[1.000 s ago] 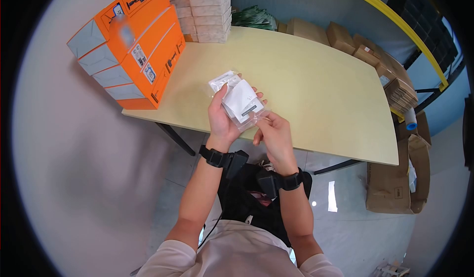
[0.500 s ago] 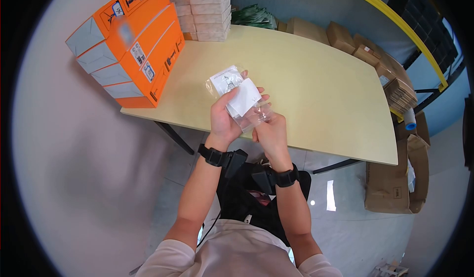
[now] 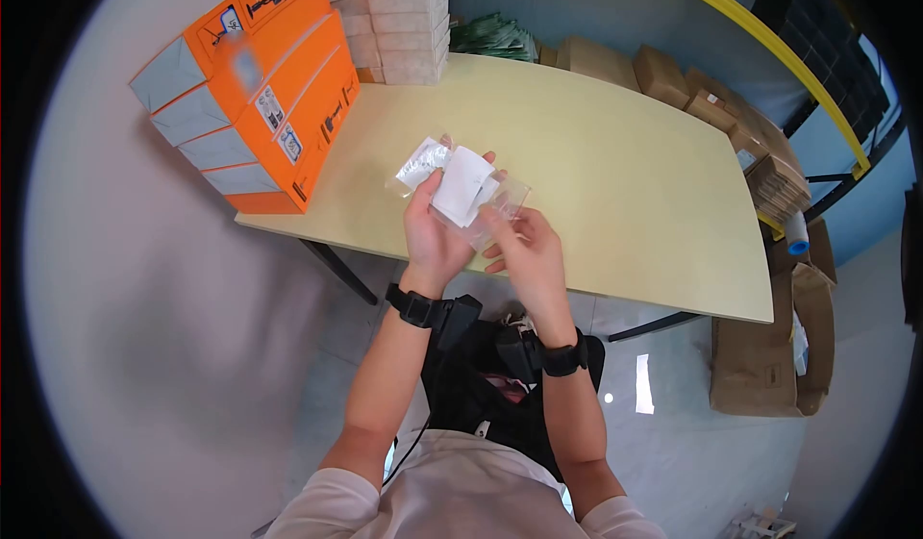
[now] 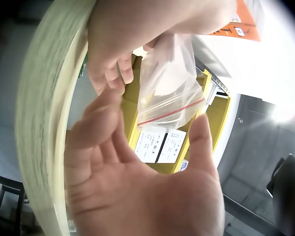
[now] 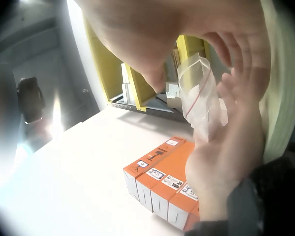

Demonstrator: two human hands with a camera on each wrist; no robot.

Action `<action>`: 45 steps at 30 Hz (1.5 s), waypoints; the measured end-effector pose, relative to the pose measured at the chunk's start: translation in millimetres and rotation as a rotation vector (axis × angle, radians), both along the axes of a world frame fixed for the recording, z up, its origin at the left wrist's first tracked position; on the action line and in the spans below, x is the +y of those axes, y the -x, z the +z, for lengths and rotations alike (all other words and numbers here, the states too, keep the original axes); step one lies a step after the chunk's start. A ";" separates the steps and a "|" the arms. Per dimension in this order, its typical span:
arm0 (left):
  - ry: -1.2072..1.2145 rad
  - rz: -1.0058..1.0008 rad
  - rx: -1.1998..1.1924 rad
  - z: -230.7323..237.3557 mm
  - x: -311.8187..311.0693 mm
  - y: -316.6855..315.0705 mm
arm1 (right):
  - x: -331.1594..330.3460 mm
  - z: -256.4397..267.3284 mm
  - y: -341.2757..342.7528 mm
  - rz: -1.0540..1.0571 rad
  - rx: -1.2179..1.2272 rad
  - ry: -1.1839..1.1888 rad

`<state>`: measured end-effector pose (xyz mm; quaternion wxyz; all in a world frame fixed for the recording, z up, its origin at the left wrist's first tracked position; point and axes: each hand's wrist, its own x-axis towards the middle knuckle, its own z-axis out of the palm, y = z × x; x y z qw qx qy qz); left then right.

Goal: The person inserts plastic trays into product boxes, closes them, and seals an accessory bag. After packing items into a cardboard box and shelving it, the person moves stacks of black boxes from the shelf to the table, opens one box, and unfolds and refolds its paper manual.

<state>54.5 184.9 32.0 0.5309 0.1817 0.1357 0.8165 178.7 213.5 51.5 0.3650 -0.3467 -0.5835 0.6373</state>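
Note:
My left hand holds a clear zip bag and folded white paper, thumb on top and fingers underneath. Past that thumb, a second clear packet with glare on it pokes out to the upper left. My right hand pinches the zip bag at its lower right end, thumb at the paper's lower edge. A red line crosses the zip bag in the left wrist view. In the right wrist view the zip bag shows between both hands.
Both hands are above the front part of a pale yellow table. Orange boxes are stacked at its left, with white boxes behind. Cardboard boxes line the far edge under a yellow rack. An open carton stands on the floor at right.
My right hand first drew down along the zip bag, then shifted up so its thumb meets the paper. The dark strip by the paper no longer shows, and the upper packet now glares.

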 end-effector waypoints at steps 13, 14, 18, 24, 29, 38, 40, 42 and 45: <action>-0.094 -0.030 -0.132 -6.4 4.3 4.8 | 47.3 13.4 -29.2 -0.009 0.096 -0.278; -0.100 -0.060 -0.068 -7.8 4.9 6.3 | 55.3 18.6 -34.4 -0.024 0.099 -0.306; -0.002 -0.104 0.029 -6.4 4.6 3.0 | 69.4 56.4 -48.0 -0.025 0.120 -0.363; 0.059 -0.111 0.492 -13.7 4.6 -2.5 | 73.3 74.6 -45.6 0.028 0.069 -0.392; 0.131 -0.050 0.500 -11.3 7.1 -4.8 | 78.4 60.5 -49.4 -0.054 0.203 -0.279; 0.184 0.117 0.464 -7.1 8.8 -8.9 | 86.3 41.6 -44.5 -0.036 0.349 -0.252; 0.183 0.115 0.476 -7.4 8.9 -7.9 | 83.8 36.2 -43.3 -0.014 0.271 -0.251; 0.181 0.101 0.546 -8.7 10.2 -7.2 | 80.6 33.7 -46.0 0.004 0.195 -0.245; 0.134 0.022 0.548 -9.5 8.7 -7.6 | 74.3 35.0 -51.0 -0.028 0.130 -0.242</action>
